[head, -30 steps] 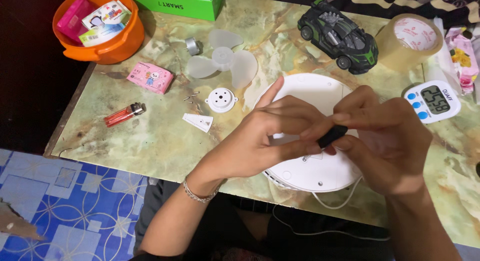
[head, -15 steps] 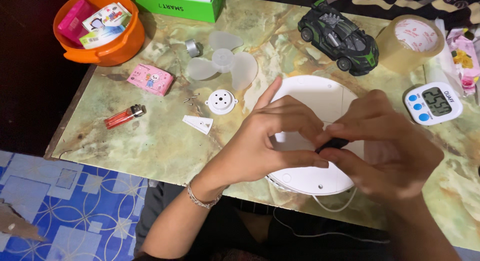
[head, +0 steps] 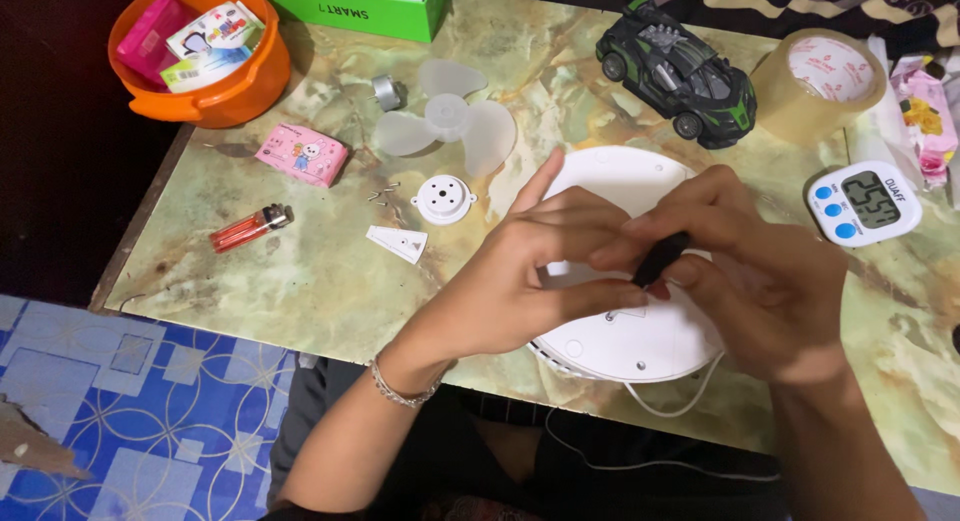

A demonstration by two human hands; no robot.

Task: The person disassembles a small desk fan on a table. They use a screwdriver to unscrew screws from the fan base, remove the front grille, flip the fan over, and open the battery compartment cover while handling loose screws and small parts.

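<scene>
Both hands meet over a round white plastic housing (head: 640, 341) that lies on the marbled table (head: 300, 281). My right hand (head: 770, 281) grips a short black tool handle (head: 660, 258) between thumb and fingers, its tip pointing down at the housing. My left hand (head: 530, 271) rests on the housing beside it, thumb and fingers touching the tool's lower end, index finger raised. A white cable (head: 670, 406) runs from the housing over the table's front edge.
Left of the hands lie a translucent fan blade (head: 445, 121), small motor (head: 386, 92), white round cap (head: 442, 200), white wedge piece (head: 398, 243), loose screws (head: 381, 193), red lighter (head: 248, 229), pink box (head: 301, 153). An orange bowl (head: 200, 101), toy car (head: 678, 71), tape roll (head: 820, 81), digital timer (head: 865, 202) stand behind.
The black handle has tilted from nearly flat to more upright. My right hand has shifted slightly up and left; my left hand stays on the housing.
</scene>
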